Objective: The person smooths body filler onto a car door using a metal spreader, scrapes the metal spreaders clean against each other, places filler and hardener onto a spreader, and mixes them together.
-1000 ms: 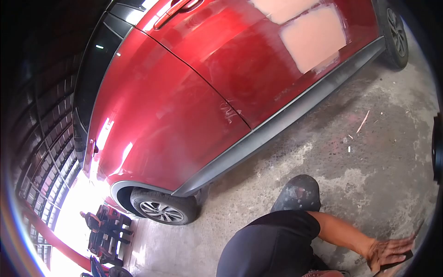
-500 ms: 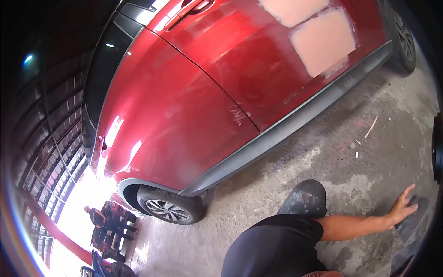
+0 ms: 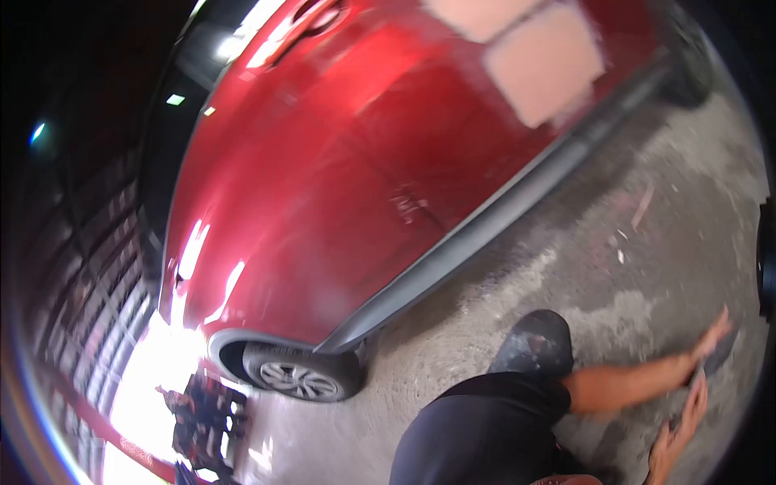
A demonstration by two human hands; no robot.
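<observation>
At the far right, my left hand (image 3: pixel 705 349) reaches out at the end of a bare forearm. It grips a dark, flat, sheet-like piece (image 3: pixel 718 351), its kind unclear from blur. My right hand (image 3: pixel 681 427) comes up from the bottom edge, its fingertips close to that piece and to the left hand. Motion smears its fingers, so whether it pinches anything is unclear. In front of me stands a red car (image 3: pixel 347 186), with pinkish filler patches (image 3: pixel 550 65) on its door, both hands well apart from it.
A grey sill trim (image 3: pixel 501 214) runs along the car's bottom, with a wheel (image 3: pixel 303 373) at its lower left end. My dark knee (image 3: pixel 533 343) and black clothing (image 3: pixel 477 432) fill the lower middle. Small scraps (image 3: pixel 621 256) lie on the stained concrete floor. Another person (image 3: pixel 179 408) is in the background.
The view has shifted slightly and blurred. My right hand has come into view from below, near the left. The dark flat piece shows smaller than before, beside my left hand.
</observation>
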